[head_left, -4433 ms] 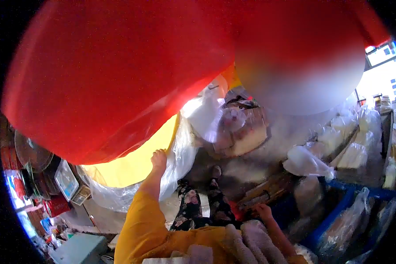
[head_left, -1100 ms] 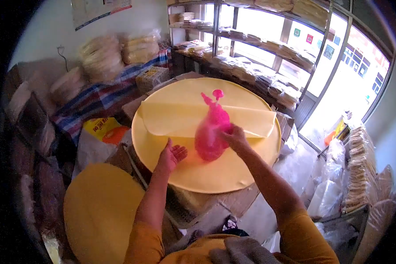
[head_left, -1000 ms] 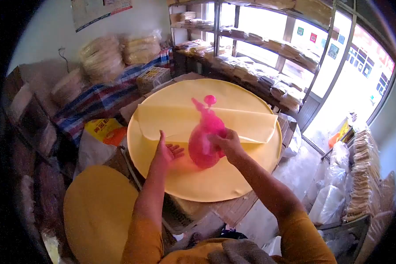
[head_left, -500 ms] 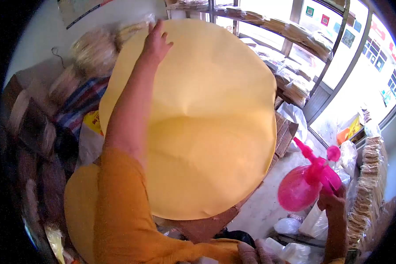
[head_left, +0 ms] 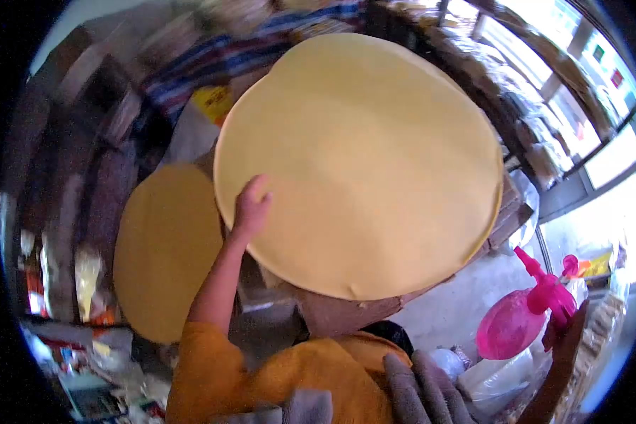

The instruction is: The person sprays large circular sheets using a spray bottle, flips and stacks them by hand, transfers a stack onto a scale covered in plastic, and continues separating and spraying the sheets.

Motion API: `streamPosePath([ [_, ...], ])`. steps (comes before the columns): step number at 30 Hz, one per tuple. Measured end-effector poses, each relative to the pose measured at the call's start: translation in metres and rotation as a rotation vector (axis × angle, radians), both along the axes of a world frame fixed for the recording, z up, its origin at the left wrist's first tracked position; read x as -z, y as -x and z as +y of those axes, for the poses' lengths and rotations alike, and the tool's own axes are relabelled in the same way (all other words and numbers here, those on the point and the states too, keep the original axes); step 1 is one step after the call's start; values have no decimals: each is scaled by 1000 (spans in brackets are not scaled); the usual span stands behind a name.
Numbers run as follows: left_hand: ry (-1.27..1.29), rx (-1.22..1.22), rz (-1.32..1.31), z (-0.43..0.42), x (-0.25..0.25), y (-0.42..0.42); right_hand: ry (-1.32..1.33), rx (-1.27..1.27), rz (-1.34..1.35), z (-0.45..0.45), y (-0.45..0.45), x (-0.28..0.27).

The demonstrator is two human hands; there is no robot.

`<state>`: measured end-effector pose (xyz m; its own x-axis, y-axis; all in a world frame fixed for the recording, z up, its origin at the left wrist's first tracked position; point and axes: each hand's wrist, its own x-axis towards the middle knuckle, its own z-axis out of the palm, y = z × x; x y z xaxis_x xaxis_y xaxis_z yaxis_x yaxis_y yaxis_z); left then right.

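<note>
1. Near right, the right hand [head_left: 571,329] has its grip wrapped round the head of a pink translucent plastic spray bottle [head_left: 510,325].
2. The left hand [head_left: 252,210] is at the left near edge of a large round pale-yellow sheet [head_left: 374,169]; I cannot tell whether its grip pinches.
3. Far left lies blue-red-white striped cloth [head_left: 254,48].

Right hand [head_left: 567,331] holds pink bottle [head_left: 510,326]; left hand [head_left: 252,207] over yellow sheet [head_left: 374,162].
</note>
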<state>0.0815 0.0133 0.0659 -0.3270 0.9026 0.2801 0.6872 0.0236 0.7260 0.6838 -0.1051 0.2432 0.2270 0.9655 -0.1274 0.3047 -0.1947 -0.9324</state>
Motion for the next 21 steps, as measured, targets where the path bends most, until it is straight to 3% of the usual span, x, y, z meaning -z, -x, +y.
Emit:
streamPosePath([
  [1,-58,-150,3,-22,10,26,40,-68,-27,8,9,-7],
  [4,148,-455,-43,-82,24,70,177,-301,-127,29,43,-33],
  [7,84,-448,-238,-104,29,70,272,-550,-234,57,83,-58],
  [12,402,-499,-184,-93,24,72,118,-729,-278,136,150,-74],
  [15,483,-420,-22,-78,17,69,-199,-412,-222,172,202,-91],
  [16,512,-400,67,-75,14,67,-233,-258,67,175,220,-96],
  [18,531,-356,161,-71,9,68,-410,-215,157,195,217,-97],
  [20,468,-328,169,-69,28,83,-371,-177,186,208,195,-107],
  [21,441,-315,172,-67,36,86,-358,-282,327,222,169,-104],
])
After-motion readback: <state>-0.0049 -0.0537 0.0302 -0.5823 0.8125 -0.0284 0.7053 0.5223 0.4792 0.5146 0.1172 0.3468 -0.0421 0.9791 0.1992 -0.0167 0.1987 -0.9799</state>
